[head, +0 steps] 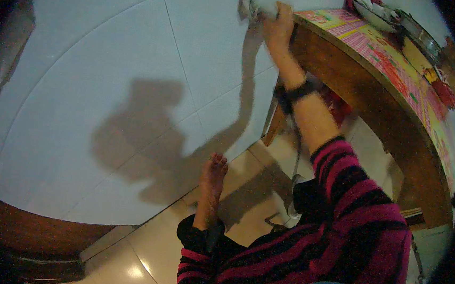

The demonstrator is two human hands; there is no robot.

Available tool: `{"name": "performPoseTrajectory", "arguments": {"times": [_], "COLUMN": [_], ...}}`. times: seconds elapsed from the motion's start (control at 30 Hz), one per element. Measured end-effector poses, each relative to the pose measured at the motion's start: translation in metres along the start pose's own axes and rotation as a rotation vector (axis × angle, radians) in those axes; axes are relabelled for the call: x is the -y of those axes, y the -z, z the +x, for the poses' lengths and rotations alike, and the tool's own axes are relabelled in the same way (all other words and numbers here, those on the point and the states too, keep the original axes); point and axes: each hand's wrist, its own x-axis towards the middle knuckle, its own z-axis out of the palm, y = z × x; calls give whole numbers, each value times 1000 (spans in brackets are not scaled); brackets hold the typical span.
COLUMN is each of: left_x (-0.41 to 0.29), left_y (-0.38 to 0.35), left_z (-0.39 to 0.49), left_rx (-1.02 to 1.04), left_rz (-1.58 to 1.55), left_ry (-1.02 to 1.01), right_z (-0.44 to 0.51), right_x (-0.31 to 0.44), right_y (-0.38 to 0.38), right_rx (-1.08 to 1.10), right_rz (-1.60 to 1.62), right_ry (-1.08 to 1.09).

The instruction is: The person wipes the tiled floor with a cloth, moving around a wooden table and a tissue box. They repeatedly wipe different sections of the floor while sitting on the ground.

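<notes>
My right hand [281, 28] is raised against the pale tiled wall [139, 43], just past the corner of a wooden table [349, 65]. Beside its fingers is a small grey-and-white thing [249, 8], too blurred to name. Whether the fingers grip it cannot be made out. A black strap [295, 93] circles my right wrist. Low in front of my body hangs my left hand [213, 175], its fingers curled in and nothing visible in them. A dark band sits at that wrist too.
A patterned plastic tablecloth [382, 60] covers the table. On it stand a bowl [375, 15] with things inside and a metal pan [422, 35]. Something red [336, 106] shows under the table. Dark wooden furniture [44, 227] lies at lower left, above the glossy floor tiles [133, 263].
</notes>
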Motion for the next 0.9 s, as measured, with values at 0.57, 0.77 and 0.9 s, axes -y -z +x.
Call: {"name": "performPoseTrajectory", "arguments": {"times": [0.57,0.77,0.9], "left_x": [-10,-7,-7], "left_y": [10,18,13], "left_z": [19,26,21], "left_rx": [-34,0,45], "left_rz": [24,23,17], "left_ry": [-31,-27,-19], "right_z": [-184,47,53], "right_x": [29,67,121], "right_y": [53,18,-12], "right_rx": [571,40,116], "right_rz": [215,82,180], "right_ry": [-426,204,369]}}
